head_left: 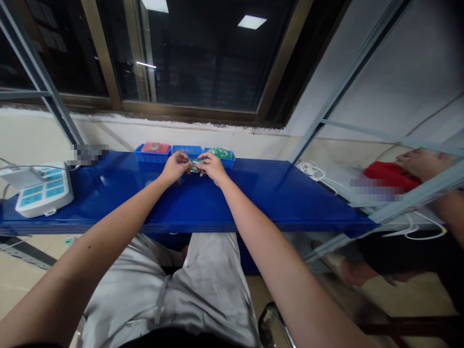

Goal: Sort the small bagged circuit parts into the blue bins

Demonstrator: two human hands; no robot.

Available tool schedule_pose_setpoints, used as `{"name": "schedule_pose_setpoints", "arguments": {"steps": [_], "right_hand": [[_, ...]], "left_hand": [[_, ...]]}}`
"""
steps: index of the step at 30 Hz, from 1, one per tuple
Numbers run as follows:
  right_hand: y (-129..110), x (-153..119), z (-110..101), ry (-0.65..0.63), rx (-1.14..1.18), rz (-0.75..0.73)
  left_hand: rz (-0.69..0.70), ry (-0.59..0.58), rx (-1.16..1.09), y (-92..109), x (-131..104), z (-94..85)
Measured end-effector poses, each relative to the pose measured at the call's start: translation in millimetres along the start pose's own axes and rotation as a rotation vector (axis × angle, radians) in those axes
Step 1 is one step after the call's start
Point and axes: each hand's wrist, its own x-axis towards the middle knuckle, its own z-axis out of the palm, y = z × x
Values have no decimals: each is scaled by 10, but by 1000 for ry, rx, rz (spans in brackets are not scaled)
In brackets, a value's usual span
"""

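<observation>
Over the far part of the blue table point(203, 208), both my hands meet at a small, shiny clear packet point(195, 166) with something green in it. My left hand point(174, 167) pinches its left end, and my right hand point(213, 167) grips the right end. Just behind them stand blue plastic bins: the left bin point(152, 157) with red packets point(155, 147), a middle bin point(186, 149) whose contents I cannot make out, and the right bin point(228, 163) with green packets point(219, 152). A small dark item point(178, 182) lies under my left hand, too small to name.
On the left of the table is a white power strip point(45, 193) with blue sockets and cables. Grey metal uprights point(321, 125) frame the table's sides. At the right, another person's hand point(424, 163) is by a red item point(391, 175), near white cables point(313, 171). A window point(203, 58) rises behind.
</observation>
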Motion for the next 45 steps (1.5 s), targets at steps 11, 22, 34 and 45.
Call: {"name": "schedule_pose_setpoints", "arguments": {"steps": [11,22,34,45], "right_hand": [[24,34,22,55,-109,-58],[-35,595,-406,504,-722,-276],[-33,980,-281,255,-1161,-137],[-158,717,-90,267,-1240,-423]], "left_hand": [[20,-18,79,-44,39,-26],[77,-275,1097,177,-43,-195],[-87,-529,1020,263,-43,-245],[38,-185,831,107,-16,-195]]}}
